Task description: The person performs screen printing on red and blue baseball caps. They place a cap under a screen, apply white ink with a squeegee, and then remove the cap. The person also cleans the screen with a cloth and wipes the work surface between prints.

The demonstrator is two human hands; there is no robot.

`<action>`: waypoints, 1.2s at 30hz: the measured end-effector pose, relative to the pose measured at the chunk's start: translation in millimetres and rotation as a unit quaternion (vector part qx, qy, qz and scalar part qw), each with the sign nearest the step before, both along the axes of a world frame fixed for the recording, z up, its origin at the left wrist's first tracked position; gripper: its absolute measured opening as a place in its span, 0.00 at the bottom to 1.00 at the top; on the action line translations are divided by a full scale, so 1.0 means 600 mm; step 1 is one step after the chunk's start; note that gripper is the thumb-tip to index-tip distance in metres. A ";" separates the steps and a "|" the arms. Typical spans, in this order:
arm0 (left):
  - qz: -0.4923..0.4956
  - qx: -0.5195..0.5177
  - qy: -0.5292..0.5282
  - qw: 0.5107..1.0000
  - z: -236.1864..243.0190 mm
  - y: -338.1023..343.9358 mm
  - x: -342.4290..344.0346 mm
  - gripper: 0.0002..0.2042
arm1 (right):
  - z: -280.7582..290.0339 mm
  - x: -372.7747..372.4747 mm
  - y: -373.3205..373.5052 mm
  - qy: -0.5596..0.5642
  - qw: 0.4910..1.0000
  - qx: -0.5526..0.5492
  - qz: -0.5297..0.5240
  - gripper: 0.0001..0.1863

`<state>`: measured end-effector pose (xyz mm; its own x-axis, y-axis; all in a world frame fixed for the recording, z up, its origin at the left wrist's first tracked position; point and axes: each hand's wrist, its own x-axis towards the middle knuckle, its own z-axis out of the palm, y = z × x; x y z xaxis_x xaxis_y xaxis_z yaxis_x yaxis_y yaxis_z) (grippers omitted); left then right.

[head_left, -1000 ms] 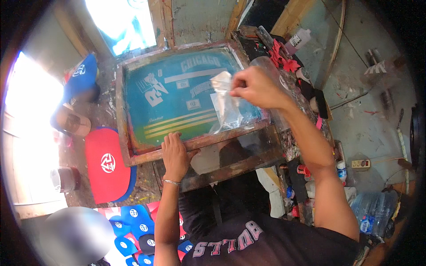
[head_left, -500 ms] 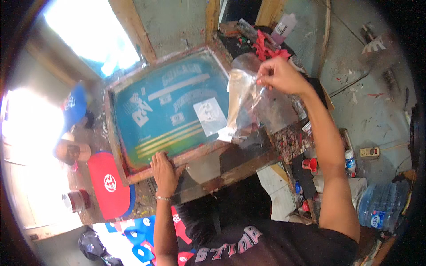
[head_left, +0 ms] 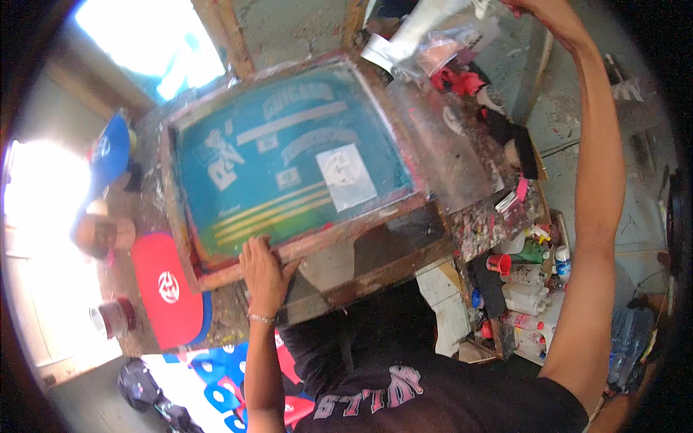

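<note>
A screen-printing frame (head_left: pixel 303 254) with a teal mesh lies tilted on the work surface, its stencil showing letters, stripes and small emblems. My left hand (head_left: pixel 264 278) grips the frame's near wooden edge, fingers over the rim and thumb out to the right. A pale rectangular patch (head_left: pixel 347 178) with a round emblem sits on the mesh's right part. High at the upper right, my right hand (head_left: pixel 525 6) is partly cut off by the picture's edge. From it a shiny, crumpled clear plastic sheet (head_left: pixel 415 32) trails left, blurred by motion.
A red cap panel (head_left: pixel 167 292) with a white emblem lies left of the frame, near a jar (head_left: pixel 113 320). A blue cap (head_left: pixel 110 150) is farther back. Red cloth (head_left: pixel 460 81) and clutter fill the right side. Bottles (head_left: pixel 562 263) and a red cup (head_left: pixel 498 263) stand lower right.
My right hand has swung up and to the right, drawing the plastic sheet off the frame's right side. The pale patch stays on the mesh. My left hand keeps its place on the edge.
</note>
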<state>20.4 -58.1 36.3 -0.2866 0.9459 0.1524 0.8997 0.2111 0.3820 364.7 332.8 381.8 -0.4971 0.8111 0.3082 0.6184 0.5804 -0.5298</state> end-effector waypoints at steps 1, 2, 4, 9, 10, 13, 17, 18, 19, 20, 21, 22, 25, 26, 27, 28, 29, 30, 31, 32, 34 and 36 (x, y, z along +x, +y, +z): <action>-0.005 0.014 -0.006 1.000 -0.003 -0.003 -0.001 0.36 | 0.018 0.007 0.023 0.015 1.000 0.010 -0.003 0.05; -0.009 0.026 -0.013 1.000 -0.007 -0.002 0.000 0.36 | 0.034 0.014 0.046 0.030 0.999 0.019 -0.006 0.07; -0.006 0.012 -0.012 1.000 0.000 -0.003 0.000 0.36 | 0.031 0.014 0.095 0.020 0.999 0.015 -0.026 0.07; 0.008 -0.024 -0.007 1.000 0.004 0.003 0.003 0.35 | -0.074 0.029 0.293 0.010 0.999 -0.044 -0.029 0.06; 0.015 -0.033 -0.007 0.999 0.003 0.000 0.000 0.35 | -0.104 0.021 0.319 -0.008 0.998 -0.035 -0.050 0.06; 0.024 -0.040 -0.016 0.999 -0.001 0.002 0.000 0.36 | -0.196 0.029 0.411 -0.046 0.997 -0.038 -0.042 0.09; 0.028 -0.055 -0.020 0.998 -0.003 0.002 -0.001 0.38 | -0.311 0.003 0.437 -0.166 0.972 0.169 -0.008 0.09; 0.034 -0.062 -0.013 0.997 0.001 -0.005 -0.003 0.38 | -0.346 -0.047 0.395 -0.164 0.973 0.163 -0.010 0.09; 0.037 -0.050 0.001 0.998 0.001 -0.007 -0.002 0.39 | -0.365 -0.074 0.358 -0.166 0.973 0.160 -0.018 0.09; 0.038 -0.054 -0.004 0.998 0.001 -0.002 0.000 0.39 | -0.382 -0.068 0.344 -0.180 0.972 0.152 -0.009 0.09; 0.039 -0.058 -0.009 0.997 0.002 0.002 0.004 0.40 | -0.409 -0.061 0.337 -0.194 0.970 0.144 0.001 0.09; 0.044 -0.063 -0.012 0.997 0.003 0.003 0.005 0.40 | -0.432 -0.064 0.330 -0.205 0.969 0.136 0.015 0.10; 0.034 -0.053 -0.031 0.998 -0.001 0.003 0.000 0.40 | -0.482 -0.070 0.316 -0.251 0.961 0.119 -0.021 0.09; 0.034 -0.056 -0.031 0.997 -0.001 0.003 0.001 0.40 | -0.492 -0.074 0.319 -0.274 0.955 0.111 0.003 0.09; 0.035 -0.057 -0.031 0.997 0.001 0.005 0.001 0.40 | -0.499 -0.078 0.326 -0.297 0.949 0.104 0.027 0.09; 0.036 -0.058 -0.030 0.997 0.002 0.006 0.001 0.40 | -0.505 -0.080 0.331 -0.320 0.941 0.097 0.051 0.10; 0.033 -0.056 -0.027 0.997 0.001 0.006 0.001 0.39 | -0.516 -0.081 0.332 -0.339 0.932 0.114 0.058 0.10; 0.033 -0.055 -0.023 0.998 0.002 0.006 0.001 0.39 | -0.527 -0.089 0.326 -0.356 0.923 0.131 0.067 0.10; 0.032 -0.055 -0.020 0.998 0.003 0.005 0.001 0.39 | -0.533 -0.093 0.321 -0.374 0.913 0.147 0.076 0.10; 0.027 -0.046 -0.015 0.998 0.002 0.006 0.003 0.39 | -0.534 -0.095 0.325 -0.367 0.915 0.145 0.087 0.10; 0.012 -0.031 -0.005 0.999 0.002 0.006 0.002 0.39 | -0.538 -0.090 0.338 -0.352 0.919 0.139 0.108 0.11; 0.024 -0.049 -0.025 0.998 0.005 0.004 0.005 0.39 | -0.532 -0.084 0.340 -0.307 0.948 0.053 0.062 0.14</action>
<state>23.6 -55.5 39.3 -0.3373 0.9404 0.0436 0.8679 0.2927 0.4014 314.2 536.9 62.8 -0.6986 0.7154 0.0064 0.7151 0.6985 -0.0271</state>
